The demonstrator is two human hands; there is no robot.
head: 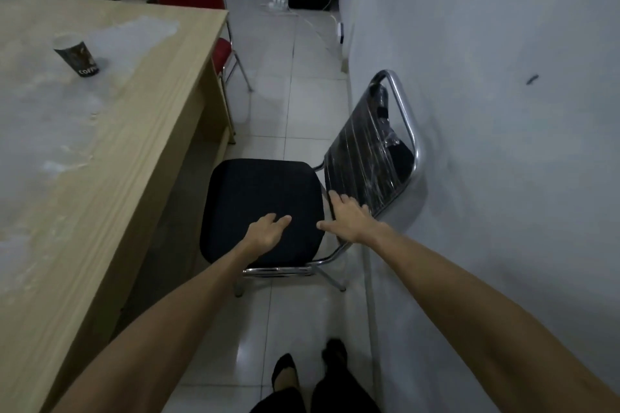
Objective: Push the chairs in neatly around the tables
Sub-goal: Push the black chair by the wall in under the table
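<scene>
- Fingers (280, 220) of the left hand (265, 233) lie loosely spread over the near half of the seat, gripping nothing; those of the right hand (350, 220) are splayed open at the seat's right rear corner, by the foot of the backrest, and I cannot tell whether they touch it.
- Tabletop (100, 131): fills the view from 7 to 11 o'clock, its long edge running away from the person.
- Wall (503, 111): takes the whole right side, from 1 to 5 o'clock.
- Chair (261, 208): black, at centre, in the aisle between the two, its wrapped backrest (369, 161) close to the wall at 2 o'clock, its seat front just short of the table edge, not yet tucked under.
- Red chair (223, 55): at 12 o'clock, already partly under the far end.
- Cup (77, 55): at 10 o'clock on the tabletop.
- Step, as I judge it: getting a hold on the black chair.
- Next move calls for a firm grasp on seat and backrest, then a level slide toward 9 o'clock, keeping the legs square.
</scene>
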